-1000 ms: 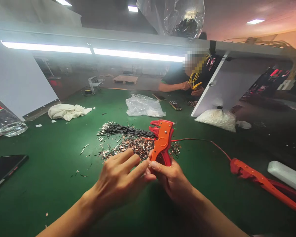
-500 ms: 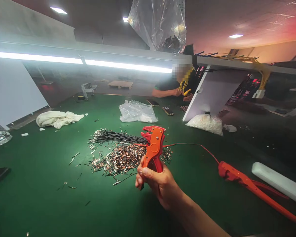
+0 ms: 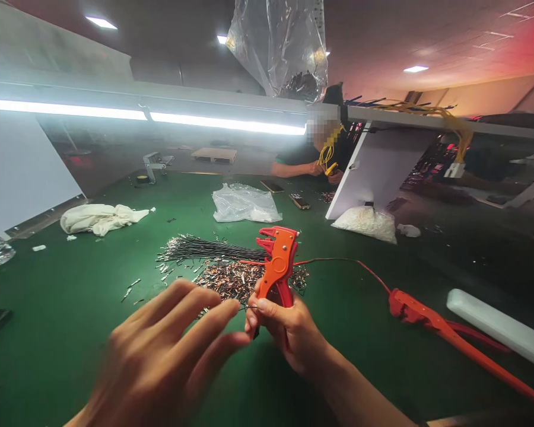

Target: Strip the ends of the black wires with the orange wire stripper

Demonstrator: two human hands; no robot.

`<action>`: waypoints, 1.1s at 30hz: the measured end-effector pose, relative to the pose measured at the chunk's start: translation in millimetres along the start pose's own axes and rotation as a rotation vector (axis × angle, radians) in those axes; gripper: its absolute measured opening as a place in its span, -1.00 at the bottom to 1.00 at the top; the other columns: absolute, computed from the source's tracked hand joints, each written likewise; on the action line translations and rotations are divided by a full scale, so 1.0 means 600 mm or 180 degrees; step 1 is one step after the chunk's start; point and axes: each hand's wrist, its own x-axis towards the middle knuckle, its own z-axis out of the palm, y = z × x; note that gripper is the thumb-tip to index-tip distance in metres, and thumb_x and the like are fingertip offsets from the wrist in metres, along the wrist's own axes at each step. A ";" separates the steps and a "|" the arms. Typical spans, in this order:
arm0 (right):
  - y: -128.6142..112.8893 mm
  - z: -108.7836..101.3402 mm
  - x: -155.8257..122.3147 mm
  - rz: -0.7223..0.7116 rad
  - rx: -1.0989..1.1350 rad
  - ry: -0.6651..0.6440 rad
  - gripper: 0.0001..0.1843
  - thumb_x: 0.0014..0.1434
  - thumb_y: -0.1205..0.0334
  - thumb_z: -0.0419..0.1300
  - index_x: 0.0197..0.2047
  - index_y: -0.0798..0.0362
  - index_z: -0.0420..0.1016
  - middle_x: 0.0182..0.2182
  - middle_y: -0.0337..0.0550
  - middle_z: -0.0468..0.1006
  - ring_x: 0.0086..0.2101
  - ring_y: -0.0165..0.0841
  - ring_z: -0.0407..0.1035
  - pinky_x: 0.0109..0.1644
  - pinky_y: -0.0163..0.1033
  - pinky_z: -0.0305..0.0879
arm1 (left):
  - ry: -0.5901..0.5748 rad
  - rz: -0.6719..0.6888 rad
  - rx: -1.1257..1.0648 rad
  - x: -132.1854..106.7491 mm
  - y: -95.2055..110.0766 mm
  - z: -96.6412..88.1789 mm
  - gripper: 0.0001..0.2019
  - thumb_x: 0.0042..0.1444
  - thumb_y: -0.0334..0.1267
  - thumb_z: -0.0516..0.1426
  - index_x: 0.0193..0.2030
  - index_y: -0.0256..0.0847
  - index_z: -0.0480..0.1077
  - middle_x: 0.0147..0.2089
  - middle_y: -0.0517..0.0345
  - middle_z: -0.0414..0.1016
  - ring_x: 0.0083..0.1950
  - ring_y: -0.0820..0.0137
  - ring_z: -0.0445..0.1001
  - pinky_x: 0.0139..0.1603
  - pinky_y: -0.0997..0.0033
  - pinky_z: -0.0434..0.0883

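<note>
The right hand (image 3: 289, 332) is closing tight round the handles of the orange plastic wire stripper (image 3: 278, 261), holding it upright with the toothed head pointing up and away, probably so the head is staying clear of the heap below. A thin dark wire (image 3: 245, 308) is poking out leftward from that grip. The left hand (image 3: 169, 350) is hovering open, fingers spread and blurred, its fingertips just beside that wire and holding nothing. Behind the tool, a loose pile of coppery wire offcuts (image 3: 226, 280) is lying on the green counter (image 3: 71, 296), with a bundle of long black wires (image 3: 204, 246) laid just beyond it, all within easy reach. Now the containers: a crumpled clear plastic bag (image 3: 244, 204) is sitting farther back, contents impossible to tell; a bag of small white pieces (image 3: 367, 222) is resting against a white panel; a clear bag hanging overhead (image 3: 285, 47) is holding something dark at its bottom.
</note>
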 end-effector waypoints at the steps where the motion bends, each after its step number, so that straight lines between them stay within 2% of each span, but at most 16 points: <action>1: -0.002 0.000 0.000 -0.0014 -0.0001 -0.0007 -0.75 0.02 0.26 0.34 -0.27 0.11 0.37 -0.44 -0.27 0.42 -0.49 -0.42 0.36 -0.38 -0.25 0.34 | -0.0066 0.0096 0.0057 0.025 0.003 0.002 -0.80 0.19 -0.20 0.20 -0.07 -0.17 0.43 -0.23 0.14 0.52 -0.22 0.33 0.44 -0.24 0.32 0.38; 3: -0.006 -0.001 0.000 -0.0057 0.0015 -0.0009 -0.77 0.03 0.27 0.33 -0.28 0.11 0.37 -0.42 -0.25 0.43 -0.49 -0.42 0.36 -0.40 -0.27 0.32 | -0.0196 0.0233 0.0163 0.058 0.005 0.017 -0.83 0.26 -0.17 0.12 -0.13 -0.20 0.43 -0.34 0.16 0.52 -0.32 0.32 0.41 -0.29 0.29 0.34; 4: -0.008 -0.001 0.001 -0.0071 0.0031 0.0001 -0.77 0.03 0.28 0.33 -0.27 0.11 0.36 -0.42 -0.25 0.43 -0.49 -0.42 0.36 -0.40 -0.26 0.32 | -0.0224 0.0277 0.0120 0.065 0.004 0.028 -0.87 0.28 -0.23 0.08 -0.18 -0.20 0.43 -0.40 0.20 0.51 -0.38 0.34 0.39 -0.32 0.30 0.32; 8: -0.012 -0.002 0.002 -0.0053 0.0062 0.0068 -0.77 0.03 0.29 0.32 -0.28 0.11 0.36 -0.44 -0.27 0.40 -0.48 -0.41 0.35 -0.37 -0.24 0.34 | -0.0366 0.0247 -0.0174 0.057 -0.004 0.062 -0.81 0.31 -0.36 0.00 -0.28 -0.16 0.41 -0.50 0.30 0.48 -0.53 0.42 0.33 -0.40 0.36 0.27; 14: -0.009 -0.004 0.004 -0.0141 0.0043 0.0067 -0.80 0.06 0.30 0.30 -0.28 0.11 0.36 -0.44 -0.26 0.39 -0.46 -0.38 0.36 -0.36 -0.22 0.35 | -0.0301 -0.0477 -0.0768 0.047 -0.015 0.079 -0.87 0.25 -0.36 0.08 -0.30 -0.14 0.42 -0.44 0.33 0.53 -0.50 0.52 0.42 -0.43 0.51 0.32; 17: -0.008 -0.009 0.005 -0.0160 0.0124 -0.0103 -0.83 0.08 0.32 0.27 -0.24 0.11 0.38 -0.42 -0.24 0.41 -0.44 -0.37 0.38 -0.35 -0.22 0.34 | -0.0021 -0.0731 -0.1191 0.048 -0.025 0.078 -0.89 0.20 -0.36 0.13 -0.32 -0.14 0.45 -0.44 0.34 0.53 -0.51 0.58 0.41 -0.47 0.60 0.31; 22: -0.001 -0.026 0.002 0.0150 0.0417 -0.0847 -0.79 0.12 0.29 0.21 -0.15 0.12 0.40 -0.42 -0.20 0.44 -0.42 -0.31 0.43 -0.30 -0.15 0.37 | 0.0957 -0.1798 -0.1333 0.050 -0.051 0.058 -0.97 0.12 -0.28 0.23 -0.28 -0.09 0.51 -0.41 0.32 0.53 -0.48 0.60 0.36 -0.46 0.62 0.31; 24: 0.004 -0.030 0.000 0.0307 0.0383 -0.1133 -0.79 0.12 0.26 0.20 -0.16 0.14 0.40 -0.42 -0.17 0.46 -0.43 -0.28 0.45 -0.31 -0.12 0.38 | 0.1183 -0.2107 -0.1492 0.050 -0.060 0.047 -0.95 0.10 -0.24 0.25 -0.29 -0.09 0.52 -0.47 0.32 0.46 -0.52 0.60 0.27 -0.51 0.61 0.25; 29: 0.015 -0.029 -0.006 0.0541 0.0224 -0.1435 -0.71 0.09 0.17 0.29 -0.16 0.16 0.43 -0.44 -0.13 0.51 -0.46 -0.28 0.49 -0.34 -0.16 0.37 | 0.1099 -0.2383 -0.2480 0.047 -0.071 0.039 -0.92 0.08 -0.20 0.25 -0.35 -0.14 0.49 -0.54 0.32 0.27 -0.57 0.60 0.13 -0.61 0.56 0.09; 33: 0.021 -0.028 -0.007 0.0637 0.0249 -0.1456 -0.66 0.07 0.15 0.33 -0.15 0.19 0.45 -0.43 -0.11 0.54 -0.47 -0.29 0.50 -0.37 -0.19 0.39 | 0.1072 -0.2353 -0.2701 0.049 -0.069 0.039 -0.91 0.08 -0.22 0.25 -0.38 -0.15 0.48 -0.54 0.31 0.23 -0.55 0.59 0.12 -0.59 0.54 0.10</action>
